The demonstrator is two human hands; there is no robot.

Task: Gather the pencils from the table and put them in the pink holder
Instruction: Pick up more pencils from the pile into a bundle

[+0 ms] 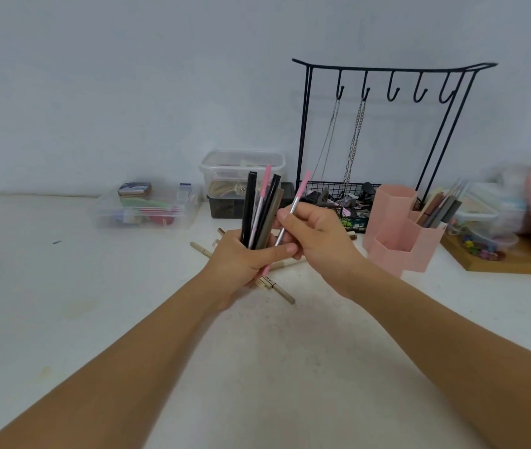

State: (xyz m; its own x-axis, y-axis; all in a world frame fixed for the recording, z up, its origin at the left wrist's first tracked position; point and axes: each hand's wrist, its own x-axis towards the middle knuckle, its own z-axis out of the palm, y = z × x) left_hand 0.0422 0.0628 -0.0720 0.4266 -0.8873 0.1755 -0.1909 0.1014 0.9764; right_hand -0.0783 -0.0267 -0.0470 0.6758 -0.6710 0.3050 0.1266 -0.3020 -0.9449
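My left hand (241, 264) grips a bundle of pencils (262, 209) upright above the table: black, pink and olive ones. Just to its right, my right hand (319, 234) pinches a single pink-and-silver pencil (293, 209), tilted, its lower tip beside my left thumb. Several beige pencils (285, 294) lie on the white table under and behind both hands. The pink holder (393, 228), made of hexagonal cups, stands to the right of my right hand; its rear right cup has several pencils (442, 209) in it.
A black wire rack (387, 92) with hooks and hanging chains stands behind the holder, over a wire basket of small items. Clear plastic boxes (147, 209) sit at the back left and centre. A wooden tray (516, 260) with containers lies at the right edge.
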